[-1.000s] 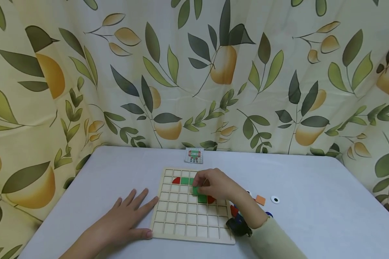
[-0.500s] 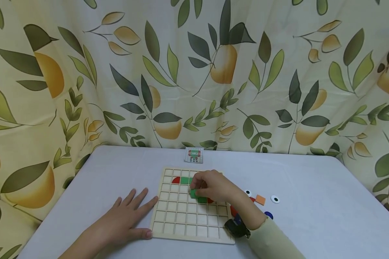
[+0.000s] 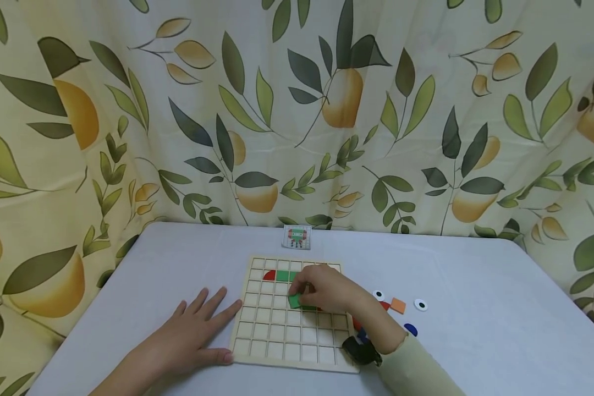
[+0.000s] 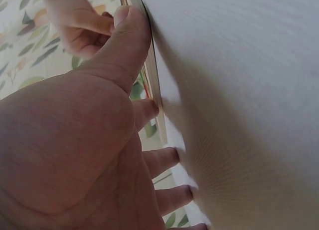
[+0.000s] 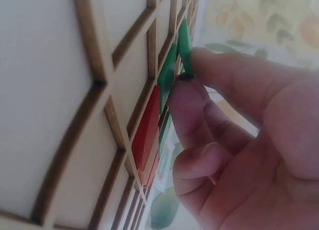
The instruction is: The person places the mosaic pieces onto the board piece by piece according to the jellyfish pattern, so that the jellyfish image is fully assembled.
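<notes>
My right hand pinches a green square tile between thumb and fingertips over the wooden grid board. In the right wrist view that green tile stands tilted beside a seated green tile, with a red rounded tile near it. Farther up the board, a red quarter-round tile and green tiles sit in one row, partly covered by the right hand. My left hand lies spread on the table, thumb and index fingertip touching the board's left edge.
Behind the board lies a small picture card. Loose pieces are right of it: an orange square, white eye discs, a blue rounded piece and red ones, partly behind the right forearm. A patterned curtain hangs behind the table.
My right hand has shifted slightly left and nearer with the green tile, lowering toward the cell left of the seated green tile. The left hand has stayed still.
</notes>
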`<state>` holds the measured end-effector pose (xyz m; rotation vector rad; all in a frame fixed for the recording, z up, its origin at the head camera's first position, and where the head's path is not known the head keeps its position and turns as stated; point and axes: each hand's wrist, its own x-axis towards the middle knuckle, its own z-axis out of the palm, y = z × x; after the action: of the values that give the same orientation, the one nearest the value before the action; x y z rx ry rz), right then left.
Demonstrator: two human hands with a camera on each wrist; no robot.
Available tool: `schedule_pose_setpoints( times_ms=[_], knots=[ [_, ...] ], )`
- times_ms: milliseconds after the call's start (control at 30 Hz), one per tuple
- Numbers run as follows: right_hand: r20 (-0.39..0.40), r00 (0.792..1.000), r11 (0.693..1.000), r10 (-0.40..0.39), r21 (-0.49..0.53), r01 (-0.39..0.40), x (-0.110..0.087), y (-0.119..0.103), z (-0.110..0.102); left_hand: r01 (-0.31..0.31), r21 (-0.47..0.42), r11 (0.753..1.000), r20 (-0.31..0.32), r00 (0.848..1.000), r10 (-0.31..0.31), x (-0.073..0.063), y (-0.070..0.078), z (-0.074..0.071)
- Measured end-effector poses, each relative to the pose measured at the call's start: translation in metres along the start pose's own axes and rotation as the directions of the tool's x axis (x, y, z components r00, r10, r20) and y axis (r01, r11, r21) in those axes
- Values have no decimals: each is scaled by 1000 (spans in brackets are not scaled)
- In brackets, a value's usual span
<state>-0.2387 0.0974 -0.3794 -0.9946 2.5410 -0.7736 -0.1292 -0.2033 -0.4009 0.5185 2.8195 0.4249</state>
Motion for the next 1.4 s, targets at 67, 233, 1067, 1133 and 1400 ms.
schedule_pose_setpoints(
  times_ms=[67,233,1067,1133,1400],
  knots=[
    [3,1000,1000,-1,-6,1,0,0,0,5,-1,1000,2,1000,-5,0,0,0],
    [9,1000,1000,-1,-9,1,-1,0,0,13,-3,1000,9,1000,-13,2,0,1],
    [127,991,999,-34,0,34,-8,-5,-21,23,4,1000,14,1000,-23,2,0,0],
    [89,996,1000,-13,7,12,-11,0,-29,25,4,1000,17,1000,-25,2,1,0],
    [-26,997,997,76,13,-76,-28,13,-58,9,4,1000,0,1000,-9,1,1,-1]
  ],
)
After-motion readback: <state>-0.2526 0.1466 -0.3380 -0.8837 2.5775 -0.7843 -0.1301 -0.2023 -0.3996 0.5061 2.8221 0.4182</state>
